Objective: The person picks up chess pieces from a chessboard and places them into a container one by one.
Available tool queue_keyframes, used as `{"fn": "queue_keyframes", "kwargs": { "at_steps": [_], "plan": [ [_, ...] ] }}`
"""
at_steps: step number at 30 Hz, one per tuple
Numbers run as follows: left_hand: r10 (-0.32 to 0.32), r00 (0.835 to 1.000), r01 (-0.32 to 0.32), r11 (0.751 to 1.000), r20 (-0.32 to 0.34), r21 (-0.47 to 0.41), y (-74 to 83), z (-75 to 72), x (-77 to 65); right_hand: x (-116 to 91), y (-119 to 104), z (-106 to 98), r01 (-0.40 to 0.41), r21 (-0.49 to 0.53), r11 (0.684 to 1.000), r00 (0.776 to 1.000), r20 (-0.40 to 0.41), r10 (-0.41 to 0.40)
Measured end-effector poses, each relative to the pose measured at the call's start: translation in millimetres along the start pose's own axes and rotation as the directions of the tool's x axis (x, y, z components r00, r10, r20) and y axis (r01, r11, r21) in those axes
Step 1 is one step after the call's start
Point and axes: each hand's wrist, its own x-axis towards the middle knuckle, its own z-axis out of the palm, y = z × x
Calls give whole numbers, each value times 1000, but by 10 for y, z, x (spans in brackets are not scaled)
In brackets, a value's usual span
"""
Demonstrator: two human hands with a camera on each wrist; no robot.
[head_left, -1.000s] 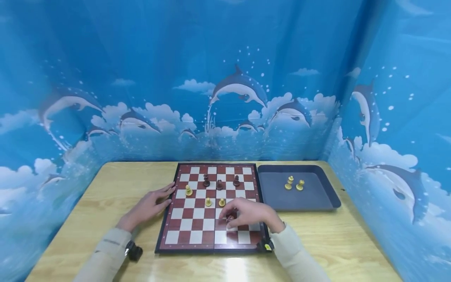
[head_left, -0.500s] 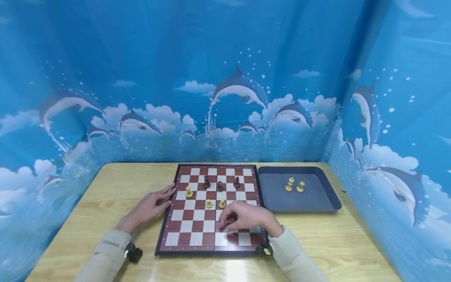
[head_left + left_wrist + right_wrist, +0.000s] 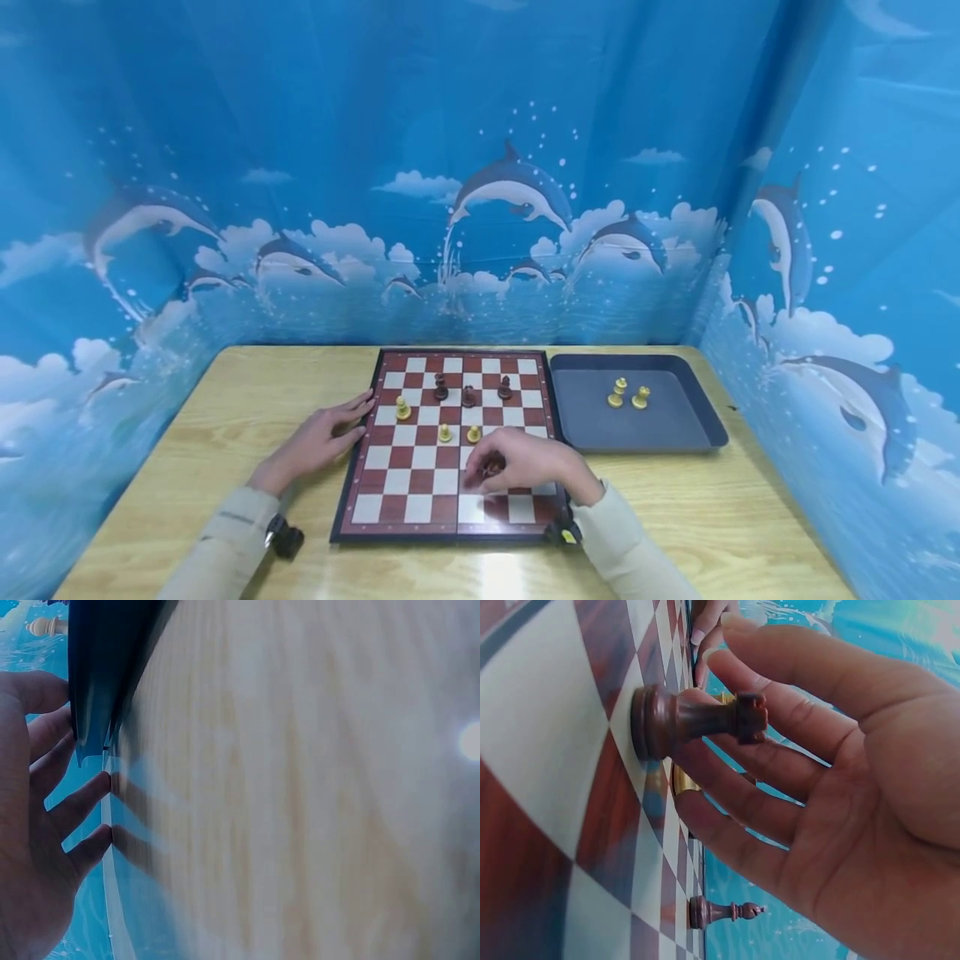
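Note:
A dark rook (image 3: 697, 720) stands upright on the chessboard (image 3: 408, 481). The right hand (image 3: 528, 461) arches over that part of the board, with its relaxed fingers (image 3: 754, 799) spread around the rook. The right wrist view shows a gap between the thumb and the rook; I cannot tell whether any fingertip touches it. At the board's left edge, the left hand (image 3: 318, 442) rests its fingertips against the dark rim. Two pale pawns, one of them a pale pawn (image 3: 474, 434), stand just beyond the right hand. A dark bishop (image 3: 727, 911) appears lower in the right wrist view.
Right of the board lies a grey tray (image 3: 592, 425) bearing two pale chess pieces (image 3: 617, 392). Several dark pieces, including a dark piece (image 3: 440, 386), and another pale piece (image 3: 402, 407) stand on the board's far half. A blue dolphin curtain (image 3: 337, 125) surrounds the wooden table (image 3: 187, 467).
Over the first half second the right hand's fingertips came down slightly toward the near edge of the board, beside the rook. Since then it has barely moved. The left hand stayed put.

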Motion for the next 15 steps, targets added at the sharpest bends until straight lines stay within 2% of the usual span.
{"fn": "queue_keyframes", "kwargs": {
  "at_steps": [15],
  "plan": [
    [-2,1000,2,1000,5,9,-14,9,21,-86,15,-100,-91,-85,992,995,-56,86]
  ]
}}
